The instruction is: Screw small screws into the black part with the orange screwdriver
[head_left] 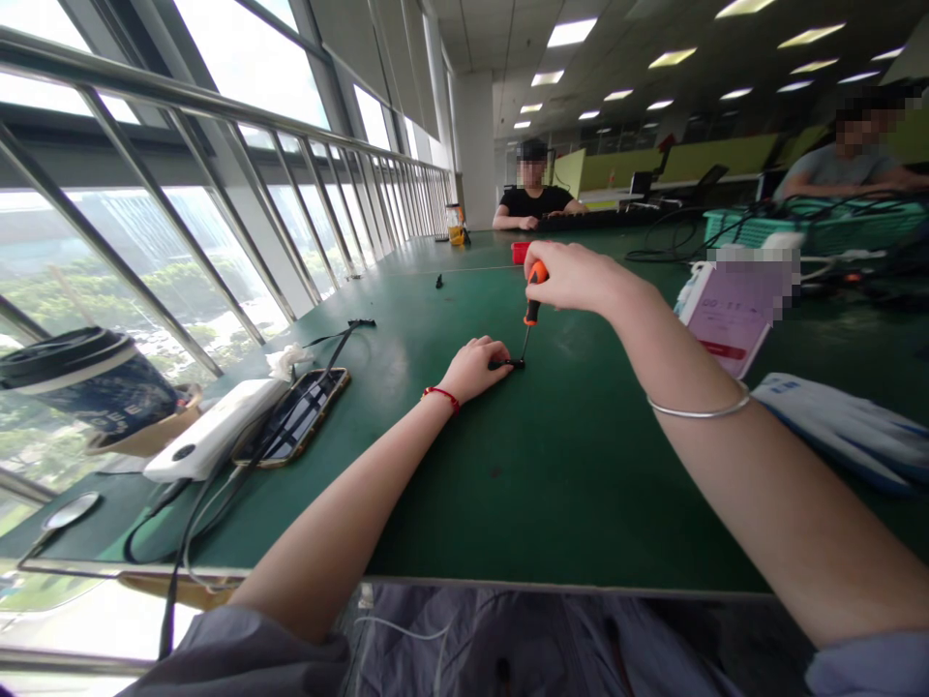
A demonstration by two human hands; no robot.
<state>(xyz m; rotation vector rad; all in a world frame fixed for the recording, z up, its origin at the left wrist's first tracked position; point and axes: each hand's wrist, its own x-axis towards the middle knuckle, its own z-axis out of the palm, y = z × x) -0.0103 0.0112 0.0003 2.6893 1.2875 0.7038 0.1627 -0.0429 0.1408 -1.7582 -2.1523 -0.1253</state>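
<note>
An orange and black screwdriver (533, 308) stands nearly upright, its handle gripped from above by my right hand (573, 275). The thin shaft points down, and its tip meets the end of a small black part (517, 364) lying on the green table (566, 484). My left hand (475, 370) rests on the table with its fingers closed on the other end of that part. What kind of part it is cannot be made out. Farther off, a tiny black piece (439, 282) sits by itself on the tabletop.
To the left lie a phone (296, 416) with cables, a white power bank (218, 426) and a lidded cup (94, 382). Gloves (842, 426), a propped phone (733, 310) and a teal basket (856, 225) occupy the right. A red box (520, 253) stands beyond; a person sits across.
</note>
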